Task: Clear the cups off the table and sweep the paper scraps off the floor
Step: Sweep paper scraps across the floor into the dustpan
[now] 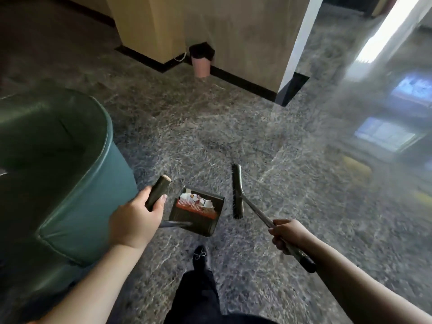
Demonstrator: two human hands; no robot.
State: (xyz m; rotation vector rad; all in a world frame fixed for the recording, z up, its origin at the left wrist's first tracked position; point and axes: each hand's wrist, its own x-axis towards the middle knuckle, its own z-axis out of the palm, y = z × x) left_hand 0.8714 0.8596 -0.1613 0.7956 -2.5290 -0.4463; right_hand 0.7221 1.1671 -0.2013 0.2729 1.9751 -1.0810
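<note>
Near the lower centre of the frame, the person's left hand (pixel 135 220) is gripping the dark handle (pixel 157 192) of a dustpan (pixel 198 218), fingers curled round it and the thumb lying along its side. The dustpan is hanging just right of that hand, and white paper scraps (pixel 197 199) are lying inside it against an orange-red patch. To the right, the right hand (pixel 286 235) is clasping the metal shaft of a broom (pixel 238 191), fingers wrapped tight around it. The broom's dark brush head is pointing toward the upper part of the frame, just beside the dustpan's right edge but apart from it; whether it is touching the floor cannot be told.

A green armchair (pixel 60 164) is filling the left side. A pink waste bin (pixel 201 60) with a dark liner is standing against the wall in the upper centre. The grey marbled floor (pixel 257 127) is spreading across the frame. A black shoe (pixel 199 256) is showing at the bottom centre.
</note>
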